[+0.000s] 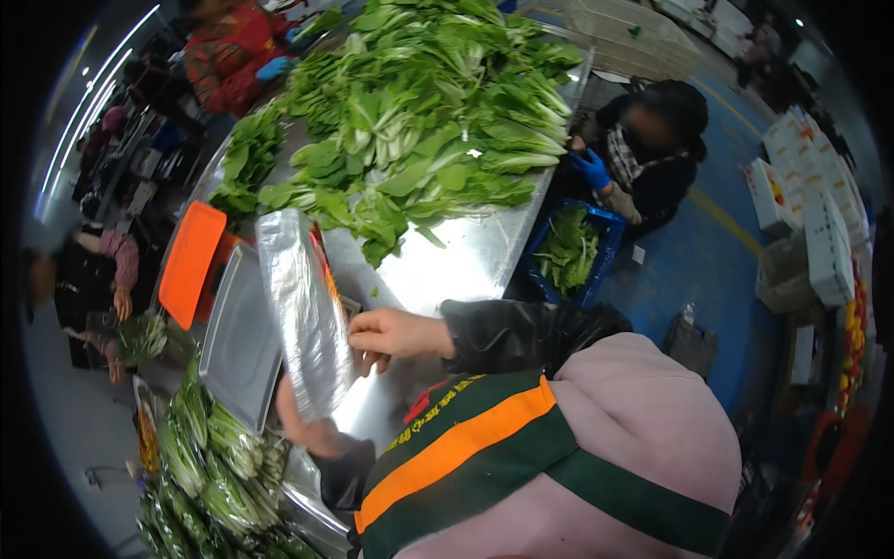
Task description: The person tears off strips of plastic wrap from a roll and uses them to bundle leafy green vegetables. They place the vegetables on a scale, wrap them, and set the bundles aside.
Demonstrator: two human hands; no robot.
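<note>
A shiny clear plastic bag (300, 307) with a red and yellow printed edge stands tilted in front of me. My left hand (304, 426) grips its lower end, with the fingers partly hidden behind the plastic. At the bag's right edge, my right hand (398, 332) has thumb and fingers pinched together on the plastic. The bag looks flat, with nothing visible inside. Just beyond it, a grey rectangular tray (241, 335) sits beside an orange panel (192, 265). Loose leafy greens (419, 119) are heaped across the metal table (433, 272).
Bagged greens (223, 461) are piled at lower left. To the right, a person in blue gloves (649, 154) sits near a blue-lined crate (573, 251) of leaves. Another person in red (234, 63) stands across the table. White foam boxes (827, 237) are stacked at far right.
</note>
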